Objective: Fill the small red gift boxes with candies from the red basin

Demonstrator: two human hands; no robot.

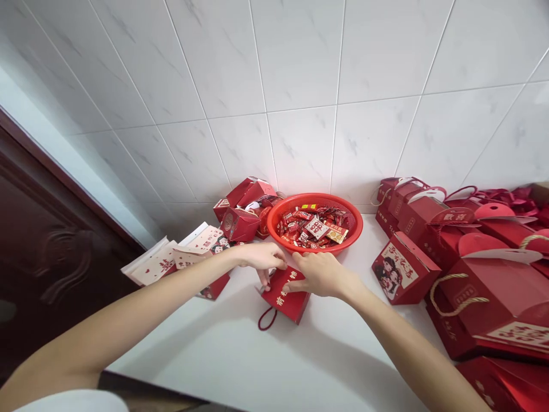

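A small red gift box point(295, 306) with gold characters lies on the white table in front of the basket, a dark red cord loop hanging from its near left side. My left hand point(262, 258) is at the box's left end, fingers bent down onto its edge; what they pinch, if anything, is too small to tell. My right hand point(321, 274) rests on the box's right side with thumb and fingers spread. Just behind both hands stands a red plastic basket point(357, 233) full of small wrapped sweets point(317, 228).
Printed red and white boxes point(163, 266) lie left on the white table point(240, 366), with more red boxes point(242, 223) behind. Several red gift boxes with rope handles point(493, 292) crowd the right side, one smaller box point(403, 274) nearest the middle. A tiled wall point(300, 143) rises behind.
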